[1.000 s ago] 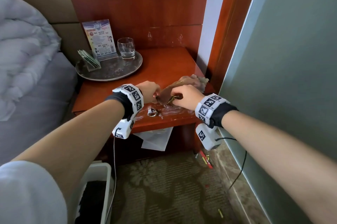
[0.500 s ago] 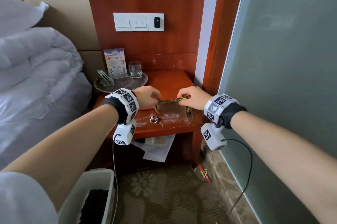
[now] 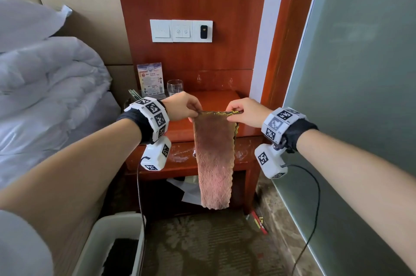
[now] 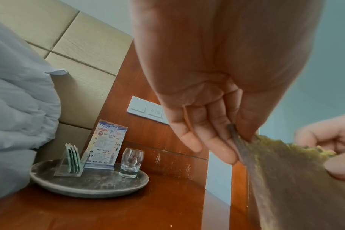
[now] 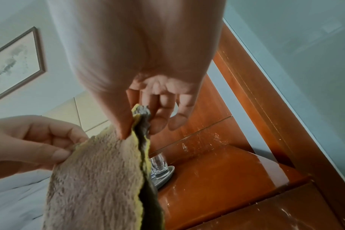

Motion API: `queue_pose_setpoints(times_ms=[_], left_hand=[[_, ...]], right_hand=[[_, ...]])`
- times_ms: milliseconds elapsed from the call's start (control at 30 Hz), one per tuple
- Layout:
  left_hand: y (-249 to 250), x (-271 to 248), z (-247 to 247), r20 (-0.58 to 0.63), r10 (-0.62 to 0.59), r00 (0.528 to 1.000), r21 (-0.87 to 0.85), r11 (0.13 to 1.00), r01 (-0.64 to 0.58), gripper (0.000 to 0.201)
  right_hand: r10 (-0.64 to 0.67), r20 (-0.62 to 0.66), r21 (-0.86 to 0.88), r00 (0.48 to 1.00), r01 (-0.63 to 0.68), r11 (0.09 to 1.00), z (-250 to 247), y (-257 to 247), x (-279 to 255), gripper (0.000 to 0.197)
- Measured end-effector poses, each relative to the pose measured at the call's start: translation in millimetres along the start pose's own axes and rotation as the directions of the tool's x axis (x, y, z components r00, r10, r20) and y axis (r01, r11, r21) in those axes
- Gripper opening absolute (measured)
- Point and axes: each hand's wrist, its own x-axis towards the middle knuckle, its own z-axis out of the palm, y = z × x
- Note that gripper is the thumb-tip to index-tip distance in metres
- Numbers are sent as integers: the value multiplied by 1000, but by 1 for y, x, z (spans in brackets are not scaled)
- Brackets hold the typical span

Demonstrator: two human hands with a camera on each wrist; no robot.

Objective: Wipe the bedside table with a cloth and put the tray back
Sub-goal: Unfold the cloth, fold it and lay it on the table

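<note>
— What stood there?
— A red wooden bedside table (image 3: pixel 216 100) against the wall panel, a round grey tray (image 4: pixel 89 185) at its back left corner.
— And the cloth?
— A brown cloth (image 3: pixel 213 154) hung above the table's front edge. The left hand (image 3: pixel 182 106) pinched one top corner, the right hand (image 3: pixel 244 111) pinched the other.
</note>
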Motion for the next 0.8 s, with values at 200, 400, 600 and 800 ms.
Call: queue_pose_setpoints(times_ms=[200, 400, 600, 800], left_hand=[[-14, 48, -27, -138, -7, 990, -4, 1000, 6, 20], [-7, 115, -95, -217, 11, 976, -37, 999, -20, 16], [-10, 174, -142, -231, 5, 973, -66, 998, -21, 16], [-25, 201, -138, -215, 3, 977, -28, 1000, -9, 16]], right_hand=[[-14, -100, -74, 995, 7, 997, -27, 8, 62, 13], [17, -225, -101, 974, -41, 994, -89, 0, 133, 17], [28, -259, -120, 965, -61, 991, -133, 1, 190, 16], [65, -295, -106, 953, -100, 989, -127, 16, 217, 14]])
